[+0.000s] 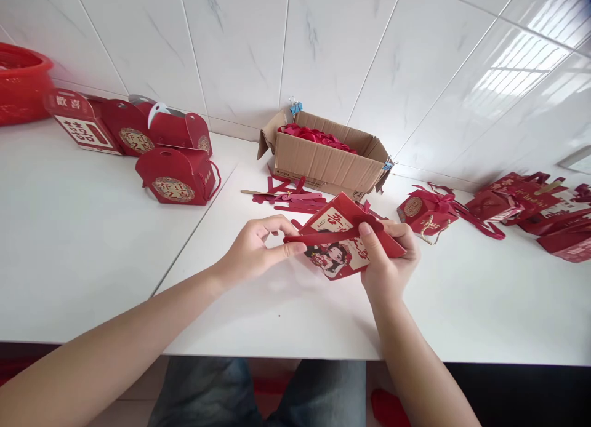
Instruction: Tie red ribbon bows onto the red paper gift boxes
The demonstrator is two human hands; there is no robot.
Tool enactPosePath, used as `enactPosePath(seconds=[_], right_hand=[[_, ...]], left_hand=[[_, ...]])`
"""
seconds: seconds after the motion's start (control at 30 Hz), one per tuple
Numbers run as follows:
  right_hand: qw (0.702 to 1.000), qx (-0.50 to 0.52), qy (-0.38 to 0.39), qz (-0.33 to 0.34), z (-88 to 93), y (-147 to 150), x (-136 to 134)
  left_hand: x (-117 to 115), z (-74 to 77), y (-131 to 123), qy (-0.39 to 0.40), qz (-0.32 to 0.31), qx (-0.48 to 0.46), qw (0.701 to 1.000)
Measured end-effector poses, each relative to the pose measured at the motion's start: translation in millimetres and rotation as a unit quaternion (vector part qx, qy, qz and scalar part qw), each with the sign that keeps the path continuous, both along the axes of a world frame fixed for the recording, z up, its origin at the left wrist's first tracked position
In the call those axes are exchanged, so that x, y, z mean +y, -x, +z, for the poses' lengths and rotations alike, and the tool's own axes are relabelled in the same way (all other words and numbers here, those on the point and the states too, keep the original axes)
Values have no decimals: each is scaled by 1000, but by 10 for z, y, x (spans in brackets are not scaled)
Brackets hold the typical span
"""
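While tilted, a red, cartoon-printed box (pixel 337 256), right fingers (pixel 373 247) clamped on it, left fingers (pixel 284 251) on a strap (pixel 329 237)

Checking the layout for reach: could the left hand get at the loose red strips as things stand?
Probably yes: the loose red strips lie on the table just beyond the left hand, and the way looks free, though the hand pinches a red strap and would likely have to let go first.

Red illustrated box (pixel 347 250), tilted, held up, slim red strap (pixel 327 237) across its front
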State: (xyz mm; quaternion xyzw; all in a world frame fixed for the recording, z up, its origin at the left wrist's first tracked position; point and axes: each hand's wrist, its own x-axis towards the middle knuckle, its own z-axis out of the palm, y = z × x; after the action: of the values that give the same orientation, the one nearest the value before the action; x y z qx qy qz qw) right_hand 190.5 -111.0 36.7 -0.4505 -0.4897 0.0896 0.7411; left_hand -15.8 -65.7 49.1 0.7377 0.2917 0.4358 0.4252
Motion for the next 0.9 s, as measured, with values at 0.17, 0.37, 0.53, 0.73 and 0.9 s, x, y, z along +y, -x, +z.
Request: enactPosePath(seconds=[0.17,0.37,0.53,0.73,0.9], right_hand=[[1000,-24,-2,1,22,11,-9],[994,-88,-9,61,88,97,-67],[990,-80,-1,114,105,178,-101],[990,-65,-4,126,113,158,-114],[964,-158,-52,208,132,257,-145]], left_hand=[[53,51,65,1,1,-58,998],[123,134,145,-36,48,-129,990],[55,249,256,-109,-26,-167,980],[63,235,310,-148,-58,-165,973],[195,245,313,-119,-18,-213,970]])
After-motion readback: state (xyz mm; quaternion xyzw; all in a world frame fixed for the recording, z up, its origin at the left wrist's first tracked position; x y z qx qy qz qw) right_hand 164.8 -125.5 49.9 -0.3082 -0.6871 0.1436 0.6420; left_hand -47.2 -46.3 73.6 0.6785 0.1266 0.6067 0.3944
